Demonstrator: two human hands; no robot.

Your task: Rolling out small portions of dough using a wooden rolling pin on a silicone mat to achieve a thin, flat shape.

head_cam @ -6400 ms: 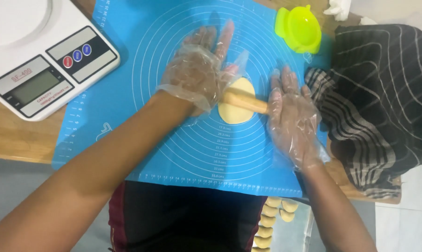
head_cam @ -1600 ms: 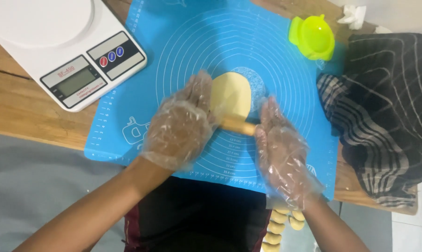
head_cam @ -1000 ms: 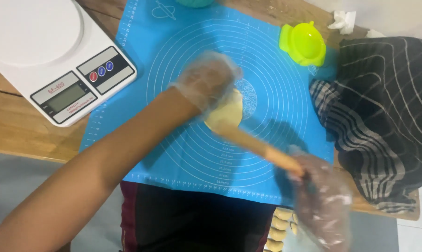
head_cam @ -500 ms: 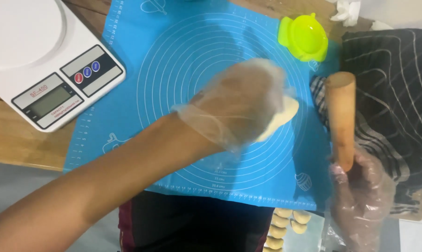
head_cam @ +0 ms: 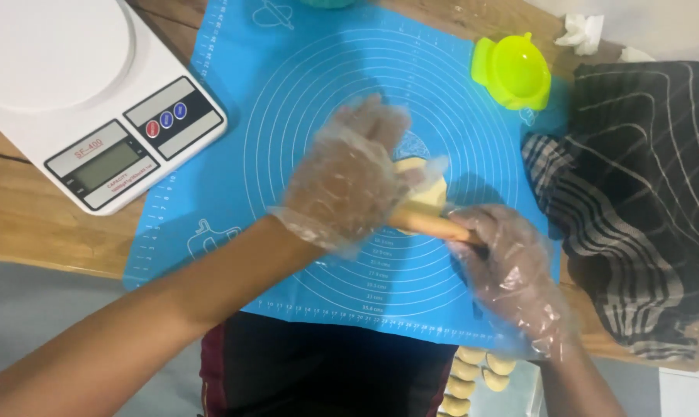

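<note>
Dough, the pale yellow flattened piece [head_cam: 427,188], lies back on the blue silicone rolling mat with printed circles [head_cam: 303,85], near its middle, with the wooden rolling pin [head_cam: 430,225] laid across its near edge. Half a second ago you had that piece lifted in your left hand and the pin held upright off to the right; a second ago the pin was swung clear of the mat's centre. So the dough has been picked up, set down again in a new lie, and the pin brought back onto it, which reads as another pass of rolling on the same piece.

Nearest you, a tray of shaped pale dumplings [head_cam: 473,369] shows below the worktop [head_cam: 25,216] edge. Your right hand [head_cam: 512,266], in a clear plastic glove, is curled loosely over the pin's right end. Your left hand [head_cam: 346,185], gloved too, lies mostly flat and open, its palm over the pin's left end and its fingers over the dough.

Farther off sit the white digital kitchen scale [head_cam: 95,93] at left, the dark striped cloth [head_cam: 635,193] at right, and the lime-green plastic dumpling press [head_cam: 513,71] beyond.
</note>
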